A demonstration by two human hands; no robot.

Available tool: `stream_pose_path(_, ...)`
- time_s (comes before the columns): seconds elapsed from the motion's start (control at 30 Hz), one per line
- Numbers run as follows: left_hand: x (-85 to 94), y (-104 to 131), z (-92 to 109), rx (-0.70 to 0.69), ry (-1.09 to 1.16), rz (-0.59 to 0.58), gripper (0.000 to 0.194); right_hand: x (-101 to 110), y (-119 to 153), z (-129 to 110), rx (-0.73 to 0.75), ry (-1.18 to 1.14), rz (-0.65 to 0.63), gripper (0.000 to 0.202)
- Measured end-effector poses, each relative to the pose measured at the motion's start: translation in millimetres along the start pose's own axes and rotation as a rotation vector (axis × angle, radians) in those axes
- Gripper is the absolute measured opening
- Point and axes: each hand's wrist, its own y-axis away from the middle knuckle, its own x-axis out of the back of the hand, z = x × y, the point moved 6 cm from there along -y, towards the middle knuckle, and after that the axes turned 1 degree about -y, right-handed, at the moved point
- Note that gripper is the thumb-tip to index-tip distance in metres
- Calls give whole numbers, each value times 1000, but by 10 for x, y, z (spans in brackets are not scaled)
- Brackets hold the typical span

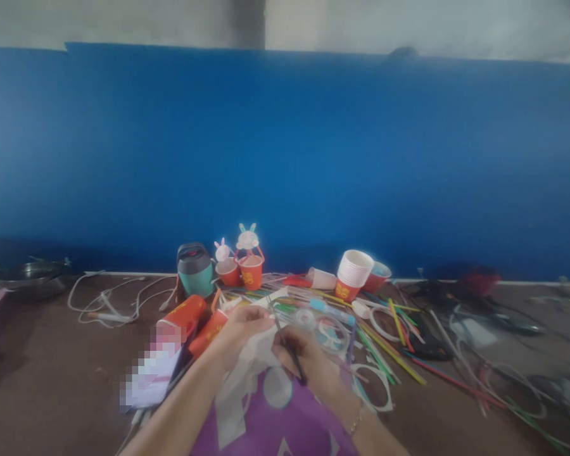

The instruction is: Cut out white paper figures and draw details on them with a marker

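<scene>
1. Two bare hands meet just below the centre of the frame, close together, over a purple surface (261, 434) at the bottom edge.
2. The left hand (247, 326) has its fingers pinched on a thin, crumpled sheet of white paper (256, 354), which spreads beneath it at lower centre.
3. The right hand (301, 349), with a thin bracelet (357, 419) at its wrist, is closed around slim black-handled scissors (295, 361); the blades point up and leftward, near the left fingertips. Whether they touch the paper, I cannot tell.
4. One round white paper disc (278, 387) lies on the purple surface, below the scissors.
5. Left of centre stand a teal-and-grey lidded container (196, 277) and an orange-red paper cup (251, 273) bearing a rabbit-eared figure (247, 239).
6. Right of centre are a stack of white-rimmed paper cups (354, 272) and, lower, scattered thin coloured sticks (396, 360).
7. A blue panel (285, 152) fills the upper half.
</scene>
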Motion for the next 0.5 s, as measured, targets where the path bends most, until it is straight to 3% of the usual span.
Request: stream_pose_path(0.5,79,-39,-43,-38,16,33,20,9,-18,49,-9,7,-5,29)
